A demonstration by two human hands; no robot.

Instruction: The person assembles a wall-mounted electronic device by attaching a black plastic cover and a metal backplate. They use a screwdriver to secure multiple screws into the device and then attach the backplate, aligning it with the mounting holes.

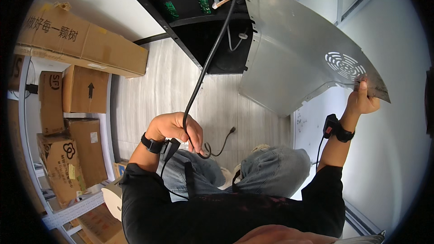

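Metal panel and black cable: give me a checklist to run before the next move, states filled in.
1. Right hand holding the metal panel near its slotted vent: ok.
2. Left hand holding the black cable: ok.
3. Cable's near end secured: not ok, it is loose, seen against the floor.
4. Cable clear of the panel's upper edge: cannot tell, they come too close in this view.
5. Panel fastened to the open black cabinet: cannot tell.

Left arm (143, 156) bent, fingers (195, 133) curled inward; right arm (337, 153) stretched forward and outward, thumb (363, 89) extended.
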